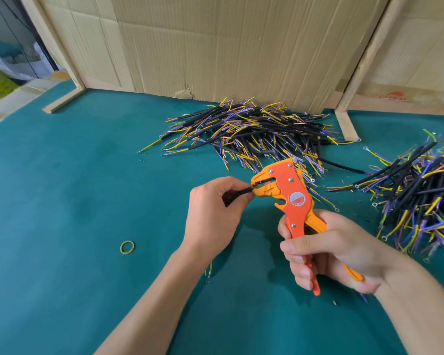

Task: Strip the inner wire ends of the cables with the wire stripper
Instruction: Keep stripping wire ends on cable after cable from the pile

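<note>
Centrally, the left hand (213, 213) pinches a short black cable (237, 194), its end fed into the nose of the orange and yellow wire stripper (290, 198). The right hand (328, 249) has its fingers curled round the stripper's handles. Behind them a large heap of black cables with yellow and purple inner wires (251, 129) lies on the green worktop (75, 188), a second heap (420, 196) to the right. A yellow rubber band (127, 247) lies left of the forearm.
</note>
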